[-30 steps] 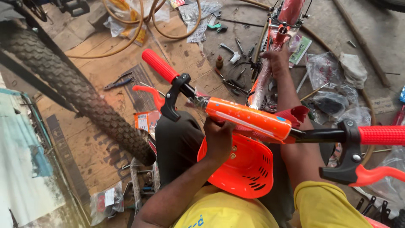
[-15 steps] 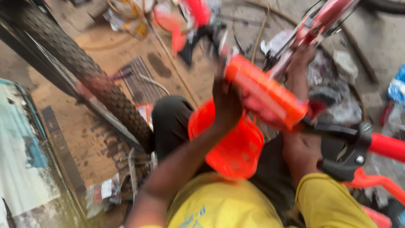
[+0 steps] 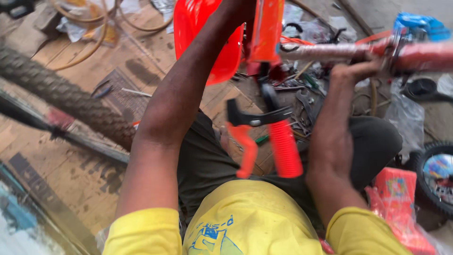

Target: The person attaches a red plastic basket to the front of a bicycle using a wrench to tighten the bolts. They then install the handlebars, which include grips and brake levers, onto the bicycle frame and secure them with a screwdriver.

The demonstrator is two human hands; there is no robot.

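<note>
Handlebar fitting under way: left hand (image 3: 238,7), grip hidden, steadying orange plastic-padded handlebar (image 3: 266,30); right hand (image 3: 356,71) closed around wrapped red frame tube (image 3: 330,51); next calling for alignment.

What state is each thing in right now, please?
Left hand: raised, at the handlebar's centre pad.
Right hand: gripping the bike frame tube.
Handlebar grip: pointing down toward the person.
Orange basket: tilted, behind the left arm.
Large tyre: lying on the floor.
</note>
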